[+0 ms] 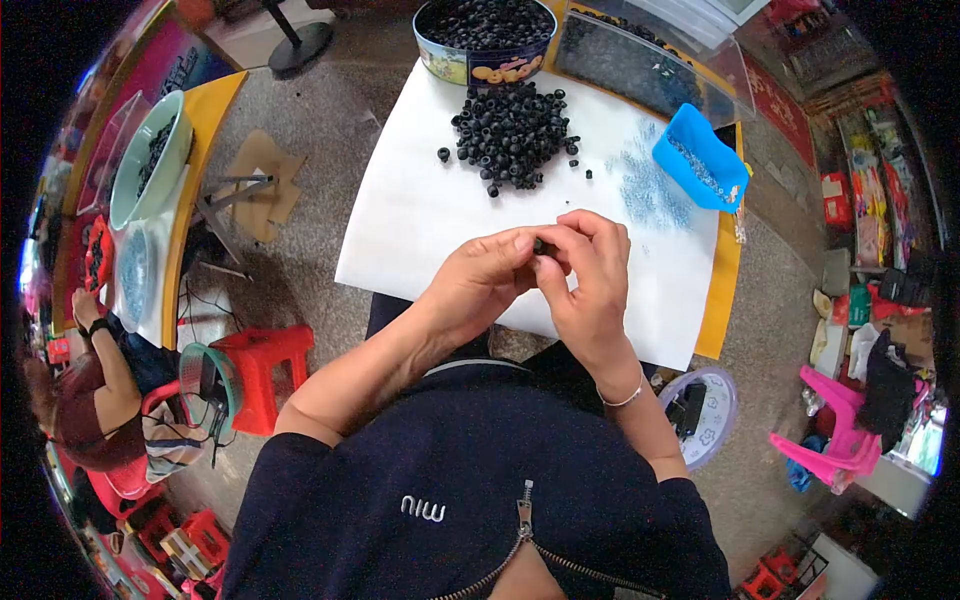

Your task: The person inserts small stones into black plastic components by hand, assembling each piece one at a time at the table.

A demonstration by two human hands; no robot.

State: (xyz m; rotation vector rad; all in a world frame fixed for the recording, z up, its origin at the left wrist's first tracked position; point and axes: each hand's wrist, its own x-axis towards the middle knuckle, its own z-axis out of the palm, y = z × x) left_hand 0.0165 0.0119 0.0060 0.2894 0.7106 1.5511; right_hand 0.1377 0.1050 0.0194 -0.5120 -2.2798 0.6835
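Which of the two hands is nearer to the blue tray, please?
The right. The right hand is on the near side of the blue tray and to its left; the left hand is farther left.

Work surface in front of me: white sheet [400,222] over yellow board [717,322], yellow showing along right side. Heap of small black parts [512,135] toward far side, few strays just beside it, left and right. Round printed tin [487,70] at far edge, full of similar black parts. Clear plastic box [630,65] right of tin, also holding black parts. Blue tray [697,160] near right edge, tiny clear bits inside; more bits [650,185] scattered on sheet to its left.
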